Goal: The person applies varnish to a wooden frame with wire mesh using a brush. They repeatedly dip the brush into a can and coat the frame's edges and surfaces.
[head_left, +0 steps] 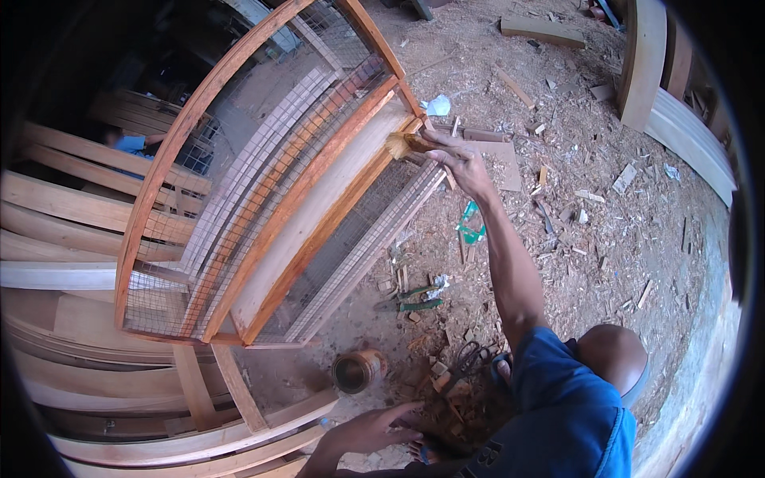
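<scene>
Item: wooden frame (288,209), stained orange-brown and faced with wire mesh, seen tilted across the upper left of the view above the floor (606,263). A pale board (319,219) is set between two of its stained rails.

Item: paintbrush (402,144), yellowish bristles, placed at the upper right end of the frame, by the end of the lower stained rail. Whether the bristles are pressed on the wood cannot be told.

Right hand (460,159): arm stretched out; fingers closed around the paintbrush, which is gripped near the bristles.

Left hand (378,430): held low, near the tin can; fingers loosely spread and partly bent, nothing seen to be gripped.

Tin can (358,372): round, open-topped, stood on the floor just beyond the frame's lower edge.

Green-handled tool (420,305): laid on the floor between the frame and the right forearm; exact kind cannot be told.

Black-handled scissors (472,356): laid on the floor, right of the can.

Green plastic piece (472,223): laid beside the right forearm.

Wood shavings and offcuts: strewn across the floor.

Curved timber planks (72,207): stacked along the left side.
</scene>
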Action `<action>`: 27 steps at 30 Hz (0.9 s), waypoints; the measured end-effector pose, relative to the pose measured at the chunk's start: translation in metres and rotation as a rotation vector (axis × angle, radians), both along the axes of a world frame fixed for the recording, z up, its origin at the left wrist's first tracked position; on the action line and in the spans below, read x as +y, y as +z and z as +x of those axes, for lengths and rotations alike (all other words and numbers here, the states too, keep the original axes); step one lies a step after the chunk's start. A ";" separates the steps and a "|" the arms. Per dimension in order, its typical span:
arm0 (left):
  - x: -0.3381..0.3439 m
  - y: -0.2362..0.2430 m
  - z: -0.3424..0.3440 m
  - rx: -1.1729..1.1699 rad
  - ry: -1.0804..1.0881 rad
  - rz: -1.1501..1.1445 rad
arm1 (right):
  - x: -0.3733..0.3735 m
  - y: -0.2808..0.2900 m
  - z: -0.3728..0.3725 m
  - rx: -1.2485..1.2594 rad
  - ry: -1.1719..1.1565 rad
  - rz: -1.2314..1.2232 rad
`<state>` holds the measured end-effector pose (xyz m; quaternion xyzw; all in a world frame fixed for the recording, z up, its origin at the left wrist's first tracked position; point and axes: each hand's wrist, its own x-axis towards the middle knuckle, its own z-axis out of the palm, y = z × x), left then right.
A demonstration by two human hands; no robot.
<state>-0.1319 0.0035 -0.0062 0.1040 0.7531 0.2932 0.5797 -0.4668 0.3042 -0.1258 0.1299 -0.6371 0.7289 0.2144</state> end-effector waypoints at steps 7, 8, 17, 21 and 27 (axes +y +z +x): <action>0.002 -0.002 -0.002 -0.010 -0.005 -0.019 | 0.009 -0.012 -0.011 0.008 -0.210 -0.056; 0.002 -0.003 -0.002 0.004 -0.008 -0.016 | 0.000 -0.015 -0.006 0.018 -0.231 -0.143; -0.005 -0.019 -0.005 0.000 0.022 0.005 | -0.088 -0.004 0.023 0.065 -0.546 0.167; -0.006 -0.019 -0.009 0.030 -0.003 -0.001 | -0.061 0.015 0.029 -0.049 -0.438 0.183; -0.002 -0.017 -0.012 0.004 0.034 0.014 | -0.052 0.040 0.026 -0.103 -0.508 0.122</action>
